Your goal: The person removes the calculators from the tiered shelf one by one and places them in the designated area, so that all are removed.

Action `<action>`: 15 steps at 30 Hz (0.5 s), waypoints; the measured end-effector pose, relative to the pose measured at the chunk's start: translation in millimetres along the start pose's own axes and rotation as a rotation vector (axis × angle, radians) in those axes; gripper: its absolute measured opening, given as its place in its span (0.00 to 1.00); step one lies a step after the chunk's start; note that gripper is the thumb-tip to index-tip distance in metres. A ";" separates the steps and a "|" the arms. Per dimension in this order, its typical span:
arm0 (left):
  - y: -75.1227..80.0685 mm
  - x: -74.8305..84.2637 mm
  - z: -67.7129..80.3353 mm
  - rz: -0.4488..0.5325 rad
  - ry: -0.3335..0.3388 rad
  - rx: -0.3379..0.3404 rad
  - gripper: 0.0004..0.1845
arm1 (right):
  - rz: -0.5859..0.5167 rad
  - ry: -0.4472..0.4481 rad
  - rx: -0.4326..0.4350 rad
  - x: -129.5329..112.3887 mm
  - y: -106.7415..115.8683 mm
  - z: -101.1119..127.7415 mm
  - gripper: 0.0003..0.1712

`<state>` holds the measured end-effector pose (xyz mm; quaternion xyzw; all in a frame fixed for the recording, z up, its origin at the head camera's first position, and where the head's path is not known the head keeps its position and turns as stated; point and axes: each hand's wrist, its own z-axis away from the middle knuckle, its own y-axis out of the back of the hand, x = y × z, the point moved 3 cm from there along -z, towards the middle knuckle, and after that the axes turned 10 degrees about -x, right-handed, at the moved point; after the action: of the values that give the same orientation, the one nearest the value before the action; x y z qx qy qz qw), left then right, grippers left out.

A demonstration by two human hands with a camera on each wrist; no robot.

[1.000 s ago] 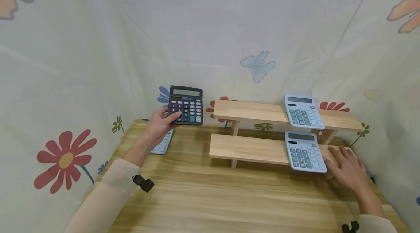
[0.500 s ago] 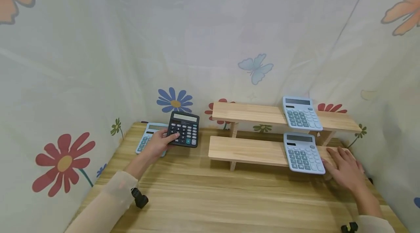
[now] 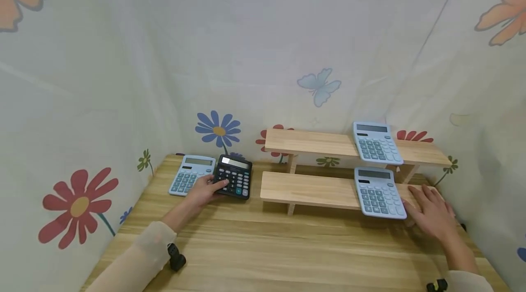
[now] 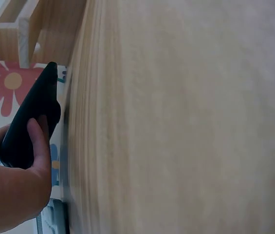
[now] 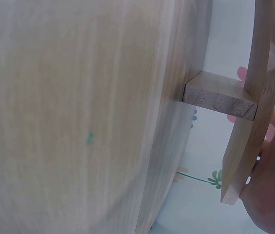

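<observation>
Left hand [image 3: 202, 190] grips black calculator [image 3: 234, 182] at table [image 3: 263, 246], should seat it flat before letting go; right hand [image 3: 431, 212] flat, unclenched on lower shelf [image 3: 308, 189], holding nothing.

Bright, even, soft light; faint shadows under the shelf [image 3: 312, 189]. Head view bends at edges; wrist views blur.

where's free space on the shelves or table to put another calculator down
Both shelves are bare left of their blue calculators: upper shelf, lower shelf. The table front is open. Crowded: back left, where the left hand holds the black calculator.
</observation>
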<state>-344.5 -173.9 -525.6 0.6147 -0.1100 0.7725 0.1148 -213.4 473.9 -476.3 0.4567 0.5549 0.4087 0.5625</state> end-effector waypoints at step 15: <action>3.1 0.8 2.4 -0.297 0.055 0.077 0.38 | -0.007 0.007 0.021 3.0 -3.0 -0.8 0.44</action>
<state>-343.4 -177.6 -524.4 0.6069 0.0150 0.7672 0.2069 -214.2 476.1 -479.9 0.4590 0.5628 0.4027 0.5571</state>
